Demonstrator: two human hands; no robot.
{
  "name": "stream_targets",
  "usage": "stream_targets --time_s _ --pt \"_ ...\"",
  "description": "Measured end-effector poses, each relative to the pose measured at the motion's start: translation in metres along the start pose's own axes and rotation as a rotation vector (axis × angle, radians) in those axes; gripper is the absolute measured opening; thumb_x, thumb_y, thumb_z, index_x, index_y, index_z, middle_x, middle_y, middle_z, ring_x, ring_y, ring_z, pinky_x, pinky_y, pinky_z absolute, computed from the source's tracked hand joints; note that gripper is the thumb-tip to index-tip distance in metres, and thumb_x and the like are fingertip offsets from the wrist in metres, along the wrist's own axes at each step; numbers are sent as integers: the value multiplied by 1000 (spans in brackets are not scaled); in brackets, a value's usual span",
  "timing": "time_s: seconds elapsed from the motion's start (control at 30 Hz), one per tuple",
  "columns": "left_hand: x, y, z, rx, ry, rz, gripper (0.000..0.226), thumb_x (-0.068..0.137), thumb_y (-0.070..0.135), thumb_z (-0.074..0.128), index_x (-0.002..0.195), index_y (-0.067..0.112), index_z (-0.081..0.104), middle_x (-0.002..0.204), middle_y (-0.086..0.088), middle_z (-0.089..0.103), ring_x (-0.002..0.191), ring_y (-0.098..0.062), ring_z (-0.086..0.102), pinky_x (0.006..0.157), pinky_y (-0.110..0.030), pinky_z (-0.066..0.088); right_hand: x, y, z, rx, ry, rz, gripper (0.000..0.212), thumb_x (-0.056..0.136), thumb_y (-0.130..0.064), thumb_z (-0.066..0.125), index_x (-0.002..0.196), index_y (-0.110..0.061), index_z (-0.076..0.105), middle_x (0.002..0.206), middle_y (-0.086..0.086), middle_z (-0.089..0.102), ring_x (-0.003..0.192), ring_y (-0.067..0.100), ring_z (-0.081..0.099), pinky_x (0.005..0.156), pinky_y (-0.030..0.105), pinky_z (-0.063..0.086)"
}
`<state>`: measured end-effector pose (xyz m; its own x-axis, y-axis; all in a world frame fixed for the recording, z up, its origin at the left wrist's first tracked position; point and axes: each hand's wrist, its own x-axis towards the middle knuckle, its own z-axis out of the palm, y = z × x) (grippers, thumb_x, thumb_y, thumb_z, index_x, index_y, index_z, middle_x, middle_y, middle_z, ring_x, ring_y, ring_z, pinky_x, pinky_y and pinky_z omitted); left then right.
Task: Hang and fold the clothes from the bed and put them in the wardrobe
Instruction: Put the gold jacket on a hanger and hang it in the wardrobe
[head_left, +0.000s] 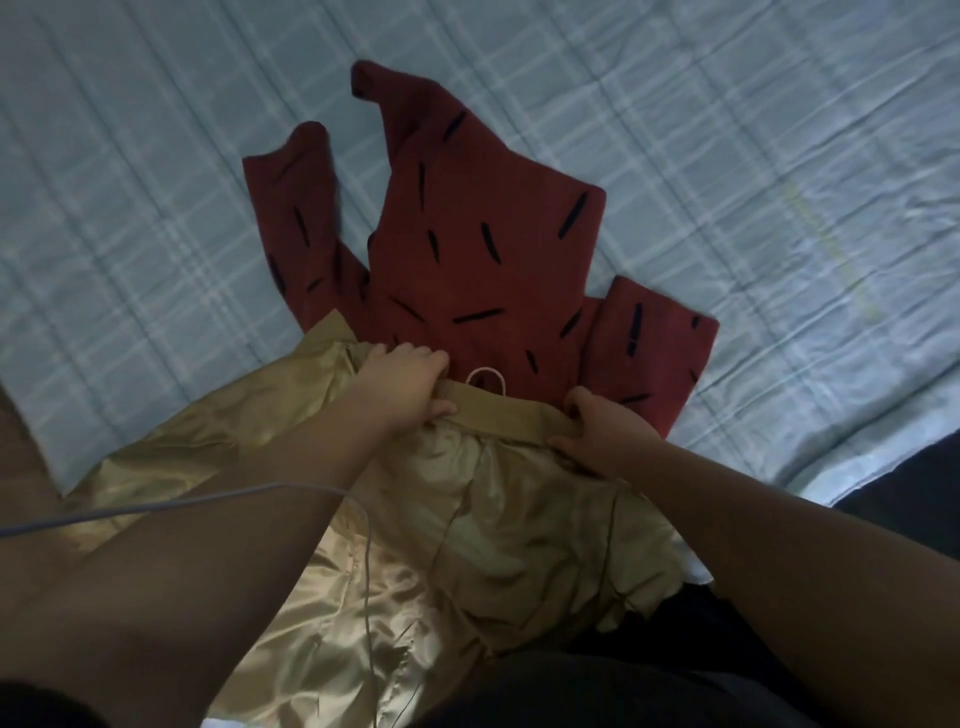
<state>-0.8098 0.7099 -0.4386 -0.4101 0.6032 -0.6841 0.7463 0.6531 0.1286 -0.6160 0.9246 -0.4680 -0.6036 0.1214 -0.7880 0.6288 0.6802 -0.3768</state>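
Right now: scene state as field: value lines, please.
surface: bed, light plaid sheet
held item: tan garment, shiny, crumpled, at the bed's near edge
left hand: grips the waistband
right hand: grips the waistband
other clothes: red top, black dashes, flat on the bed, near end under the tan garment
white loop: just past the waistband, possibly a hanger hook
cable: crosses the left forearm

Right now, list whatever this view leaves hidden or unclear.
Head view only.
Red garment: near edge hidden under the beige garment.
White loop: mostly covered by the beige waistband; identity unclear.
Beige garment's near end: hidden by forearms, cut by bottom edge.
Wardrobe: outside frame.
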Motion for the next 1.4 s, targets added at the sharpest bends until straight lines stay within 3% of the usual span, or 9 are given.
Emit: stream_targets --time_s 0.23,0.4,0.5,0.83,1.0,1.1,1.17,1.27,1.4 --pt "-30 12 13 63 -36 -48 41 87 57 58 114 27 52 112 4 55 110 -23 49 97 -51 33 -21 -11 12 -200 45 -95 35 85 -56 56 102 -27 45 87 -7 55 84 21 59 76 36 45" --pt "-62 25 32 -71 289 -62 15 91 40 57 96 26 53 90 7 60 91 -21 55 85 -42 31 -56 -18 28 -291 370 -285 18 84 -44 49 80 -27 49 67 -6 58 68 22 59 71 36 37" --pt "-95 24 48 -104 342 1 16 86 37 65 96 27 57 87 9 62 86 -20 58 82 -40 33 -86 -10 40 -317 448 -422 18 75 -44 49 73 -26 47 64 -4 55 62 23 56 62 34 36" --pt "-144 38 100 -20 231 -86 26 84 29 61 110 31 62 97 3 57 100 -25 54 92 -43 34 -122 -3 78 -372 381 -507 22 75 -45 47 89 -28 47 71 -4 62 62 27 61 58 33 39" --pt "-149 33 112 -71 320 -201 21 83 29 60 104 30 65 98 2 54 98 -26 51 84 -41 34 -111 -25 79 -610 298 -497 31 83 -45 50 100 -27 69 100 0 57 94 25 48 82 42 37" --pt "-154 24 120 -114 415 -318 18 80 24 64 97 29 66 100 1 55 98 -28 49 84 -43 32 -107 -52 80 -492 117 -503 41 90 -45 48 123 -24 57 119 -1 51 108 22 45 92 39 39" --pt "-160 19 126 -127 437 -366 17 80 22 65 95 30 66 102 2 59 101 -27 50 89 -46 30 -104 -66 86 -430 154 -464 46 87 -44 50 129 -24 49 123 -2 50 111 23 47 95 41 40" --pt "-172 14 136 -112 467 -378 19 76 23 70 93 31 67 98 5 60 102 -25 52 95 -51 28 -91 -88 93 -195 54 -279 67 82 -44 59 141 -22 40 134 4 50 121 29 49 103 46 39" --pt "-185 12 149 -142 564 -447 16 76 24 73 90 32 70 107 4 60 107 -24 52 93 -48 34 -64 -114 95 163 1 -128 61 87 -42 60 143 -23 43 133 3 56 120 24 55 105 41 42"
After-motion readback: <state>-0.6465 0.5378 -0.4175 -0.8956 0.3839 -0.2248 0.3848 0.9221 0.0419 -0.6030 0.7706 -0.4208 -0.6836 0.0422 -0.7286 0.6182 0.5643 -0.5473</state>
